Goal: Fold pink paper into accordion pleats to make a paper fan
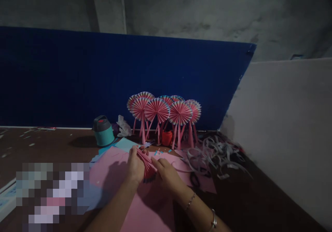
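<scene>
Between my two hands is a pleated pink paper fan [148,168], partly spread, with a darker edge at its lower end. My left hand [136,163] grips its folds from the left side, fingers curled round the upper end. On the other side, my right hand [166,173] is closed on the fan's right edge, thumb and fingers pressed to the pleats. Pink paper sheets [153,211] lie under both hands. Just beyond stand several finished round paper fans [157,111] on pink paper legs.
A teal container with a dark lid [104,135] stands at the back left, near a crumpled clear plastic bag [123,126]. A red roll [167,138] sits beneath the standing fans. Curled pale paper strips [218,152] pile up at right. A blue panel [103,76] closes off the back.
</scene>
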The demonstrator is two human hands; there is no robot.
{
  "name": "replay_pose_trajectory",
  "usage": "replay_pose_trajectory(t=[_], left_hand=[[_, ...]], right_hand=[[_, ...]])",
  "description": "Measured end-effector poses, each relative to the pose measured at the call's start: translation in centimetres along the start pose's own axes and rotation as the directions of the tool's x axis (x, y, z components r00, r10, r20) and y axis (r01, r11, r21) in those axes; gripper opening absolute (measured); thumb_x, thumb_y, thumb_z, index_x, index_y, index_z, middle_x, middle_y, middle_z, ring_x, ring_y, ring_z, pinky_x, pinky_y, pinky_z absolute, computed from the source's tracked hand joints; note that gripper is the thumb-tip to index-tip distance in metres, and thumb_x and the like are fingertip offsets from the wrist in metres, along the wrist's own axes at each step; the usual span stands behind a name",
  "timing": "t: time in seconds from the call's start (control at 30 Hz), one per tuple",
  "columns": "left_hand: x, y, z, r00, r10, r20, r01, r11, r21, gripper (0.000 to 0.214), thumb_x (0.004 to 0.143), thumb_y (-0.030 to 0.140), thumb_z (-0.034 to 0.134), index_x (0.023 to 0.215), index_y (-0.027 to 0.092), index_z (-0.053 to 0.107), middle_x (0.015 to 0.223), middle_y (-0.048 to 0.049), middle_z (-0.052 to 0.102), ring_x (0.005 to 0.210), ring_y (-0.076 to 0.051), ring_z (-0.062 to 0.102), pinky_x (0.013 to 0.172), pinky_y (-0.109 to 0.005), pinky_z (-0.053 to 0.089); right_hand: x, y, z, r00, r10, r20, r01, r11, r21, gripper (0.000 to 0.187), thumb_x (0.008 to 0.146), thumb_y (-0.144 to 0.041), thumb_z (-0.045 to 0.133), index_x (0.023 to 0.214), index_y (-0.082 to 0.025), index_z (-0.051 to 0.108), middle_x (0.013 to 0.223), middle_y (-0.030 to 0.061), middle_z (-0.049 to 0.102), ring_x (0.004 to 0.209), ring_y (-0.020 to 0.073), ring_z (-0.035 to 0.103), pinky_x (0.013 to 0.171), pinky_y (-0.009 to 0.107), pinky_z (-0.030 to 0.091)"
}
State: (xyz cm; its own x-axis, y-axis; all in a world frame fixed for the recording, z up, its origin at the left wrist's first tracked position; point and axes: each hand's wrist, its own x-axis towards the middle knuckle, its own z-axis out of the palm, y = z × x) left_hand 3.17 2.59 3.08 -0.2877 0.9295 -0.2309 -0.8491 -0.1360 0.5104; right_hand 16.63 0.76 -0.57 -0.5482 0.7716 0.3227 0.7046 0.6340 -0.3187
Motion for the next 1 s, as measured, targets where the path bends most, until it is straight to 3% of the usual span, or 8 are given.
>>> replay_pose_trajectory(t=[0.3, 0.6, 0.8, 1.0], left_hand=[[0.3, 0.0, -0.3, 0.999, 0.042, 0.009, -0.042, 0.999, -0.006, 0.014, 0.089, 0.023, 0.051, 0.075, 0.02, 0.05, 0.069, 0.0025, 0.058, 0.05, -0.008, 0.049, 0.058, -0.024, 0.047], [0.3, 0.1, -0.2, 0.999, 0.022, -0.024, -0.023, 0.999, -0.041, 0.022, 0.093, 0.021, 0.043, 0.071, 0.019, 0.048, 0.068, 0.0039, 0.056, 0.049, -0.006, 0.046, 0.066, -0.024, 0.046], [0.4, 0.4, -0.1, 0.999, -0.012, -0.044, 0.01, 0.999, -0.037, 0.021, 0.093, 0.021, 0.043, 0.072, 0.019, 0.048, 0.069, 0.0034, 0.056, 0.051, -0.007, 0.048, 0.068, -0.026, 0.047], [1.1, 1.5, -0.2, 0.998, 0.039, -0.058, -0.041, 0.998, -0.037, 0.023, 0.095, 0.023, 0.04, 0.073, 0.02, 0.047, 0.066, 0.0034, 0.055, 0.056, -0.009, 0.051, 0.069, -0.027, 0.047]], right_hand=[[0.0, -0.3, 0.1, 0.996, -0.012, 0.086, 0.015, 0.999, -0.035, 0.062, 0.078, -0.003, 0.042, 0.139, -0.012, 0.038, 0.104, 0.0128, 0.056, 0.092, 0.0218, 0.05, 0.083, 0.034, 0.044], [0.2, -1.3, -0.2, 0.985, 0.01, 0.171, -0.016, 0.999, 0.035, 0.064, 0.077, -0.006, 0.044, 0.14, -0.008, 0.037, 0.112, 0.0163, 0.056, 0.098, 0.0246, 0.05, 0.089, 0.036, 0.043], [-0.1, -0.3, 0.1, 0.992, 0.001, 0.129, -0.005, 0.999, 0.035, 0.069, 0.072, 0.0, 0.043, 0.14, -0.011, 0.037, 0.113, 0.0143, 0.056, 0.1, 0.0225, 0.049, 0.089, 0.034, 0.042], [-0.1, 0.3, -0.5, 0.992, 0.041, 0.116, -0.04, 0.999, -0.014, 0.064, 0.072, 0.001, 0.042, 0.134, -0.014, 0.046, 0.108, 0.0114, 0.058, 0.098, 0.0211, 0.049, 0.085, 0.032, 0.04]])
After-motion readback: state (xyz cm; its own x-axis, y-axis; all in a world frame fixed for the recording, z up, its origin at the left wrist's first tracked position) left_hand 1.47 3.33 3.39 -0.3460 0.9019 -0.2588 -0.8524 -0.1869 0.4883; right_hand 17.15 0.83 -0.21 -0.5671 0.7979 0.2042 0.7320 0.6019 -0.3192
